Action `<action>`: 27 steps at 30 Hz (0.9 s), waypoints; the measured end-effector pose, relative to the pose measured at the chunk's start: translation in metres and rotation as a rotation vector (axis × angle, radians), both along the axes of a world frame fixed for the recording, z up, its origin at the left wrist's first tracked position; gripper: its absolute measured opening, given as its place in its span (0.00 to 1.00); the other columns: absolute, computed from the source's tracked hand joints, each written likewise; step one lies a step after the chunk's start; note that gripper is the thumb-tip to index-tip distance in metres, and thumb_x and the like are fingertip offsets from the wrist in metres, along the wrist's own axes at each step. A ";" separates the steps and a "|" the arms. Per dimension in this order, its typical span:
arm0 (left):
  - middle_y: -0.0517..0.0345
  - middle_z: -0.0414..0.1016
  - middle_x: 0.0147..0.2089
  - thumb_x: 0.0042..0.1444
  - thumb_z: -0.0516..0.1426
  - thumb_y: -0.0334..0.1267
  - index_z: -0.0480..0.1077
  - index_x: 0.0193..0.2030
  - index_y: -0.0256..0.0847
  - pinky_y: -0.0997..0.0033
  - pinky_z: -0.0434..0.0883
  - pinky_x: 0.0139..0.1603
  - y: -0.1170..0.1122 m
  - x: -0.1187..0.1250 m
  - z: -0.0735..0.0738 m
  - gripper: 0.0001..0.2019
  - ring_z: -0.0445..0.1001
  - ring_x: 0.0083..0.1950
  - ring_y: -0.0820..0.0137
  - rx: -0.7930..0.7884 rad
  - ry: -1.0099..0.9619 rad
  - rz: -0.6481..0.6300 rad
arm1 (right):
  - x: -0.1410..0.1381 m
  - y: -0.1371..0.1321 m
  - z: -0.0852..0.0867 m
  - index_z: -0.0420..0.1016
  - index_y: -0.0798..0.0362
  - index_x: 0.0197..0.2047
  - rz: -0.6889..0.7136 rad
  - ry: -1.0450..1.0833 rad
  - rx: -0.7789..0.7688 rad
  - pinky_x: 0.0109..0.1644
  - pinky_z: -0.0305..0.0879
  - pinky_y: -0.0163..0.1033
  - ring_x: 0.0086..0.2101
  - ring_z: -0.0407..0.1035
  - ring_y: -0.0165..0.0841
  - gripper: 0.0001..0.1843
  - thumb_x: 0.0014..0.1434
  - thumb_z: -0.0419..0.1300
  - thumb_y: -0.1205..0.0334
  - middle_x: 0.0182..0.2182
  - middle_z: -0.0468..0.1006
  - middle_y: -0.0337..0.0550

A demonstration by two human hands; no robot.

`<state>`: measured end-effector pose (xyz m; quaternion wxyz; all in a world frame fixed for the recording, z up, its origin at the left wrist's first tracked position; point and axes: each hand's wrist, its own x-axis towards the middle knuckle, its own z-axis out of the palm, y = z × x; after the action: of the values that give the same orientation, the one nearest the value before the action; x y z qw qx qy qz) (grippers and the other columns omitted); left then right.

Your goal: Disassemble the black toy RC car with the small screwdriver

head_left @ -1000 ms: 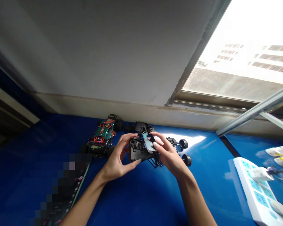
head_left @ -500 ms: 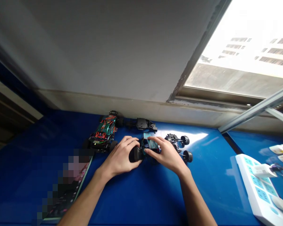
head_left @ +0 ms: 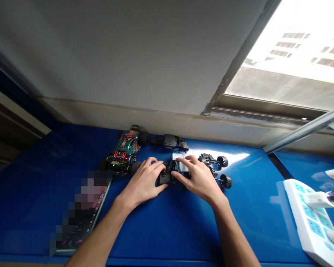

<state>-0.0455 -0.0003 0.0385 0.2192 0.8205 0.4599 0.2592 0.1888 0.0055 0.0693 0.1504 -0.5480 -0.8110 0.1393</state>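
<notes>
In front of me on the blue table, my left hand point(head_left: 147, 180) curls around a black chassis part point(head_left: 164, 177), thumb on the near side and fingers on the far side. My right hand point(head_left: 196, 178) grips a teal toy car body shell point(head_left: 179, 163) from above, with thumb and fingers on its sides. The shell adjoins the black part, and my fingers hide where the two meet. Just right of the shell lies a black wheel assembly point(head_left: 211, 163) with two knobby wheels, partly covered by my right hand.
A green and orange toy car point(head_left: 126, 146) stands left of my hands. Near the wall lies a black chassis plate point(head_left: 169, 141). A dark, partly blurred flat panel point(head_left: 83, 226) is at front left. A white power strip point(head_left: 308, 226) with plugs sits on the right, beside a metal bar point(head_left: 300, 131).
The teal shell has tilted a little between my hands and now catches more light. Both hands keep their grip. The whole view has shifted slightly.
</notes>
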 end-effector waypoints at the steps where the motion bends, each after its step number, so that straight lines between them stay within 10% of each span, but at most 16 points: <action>1: 0.45 0.80 0.59 0.54 0.68 0.38 0.77 0.45 0.45 0.41 0.72 0.61 0.000 0.000 0.000 0.12 0.69 0.62 0.44 0.002 0.011 0.008 | -0.001 -0.001 0.001 0.75 0.44 0.64 -0.003 -0.007 0.011 0.51 0.72 0.50 0.46 0.77 0.46 0.26 0.70 0.59 0.40 0.53 0.77 0.51; 18: 0.47 0.81 0.52 0.53 0.68 0.37 0.77 0.40 0.45 0.44 0.72 0.60 0.000 -0.006 0.000 0.09 0.69 0.62 0.44 0.010 0.006 0.035 | -0.001 -0.002 0.001 0.79 0.44 0.61 -0.082 0.102 -0.015 0.53 0.73 0.48 0.45 0.78 0.43 0.22 0.67 0.62 0.47 0.52 0.77 0.48; 27: 0.47 0.80 0.59 0.54 0.67 0.35 0.77 0.57 0.48 0.40 0.70 0.63 -0.001 -0.006 0.001 0.22 0.67 0.64 0.42 0.023 -0.001 0.019 | -0.005 -0.005 -0.003 0.81 0.46 0.61 -0.015 -0.068 0.045 0.54 0.72 0.54 0.49 0.72 0.50 0.25 0.68 0.62 0.42 0.49 0.78 0.54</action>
<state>-0.0520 -0.0009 0.0395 0.2075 0.8184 0.4647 0.2669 0.1835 0.0010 0.0665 0.1361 -0.5550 -0.8144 0.1013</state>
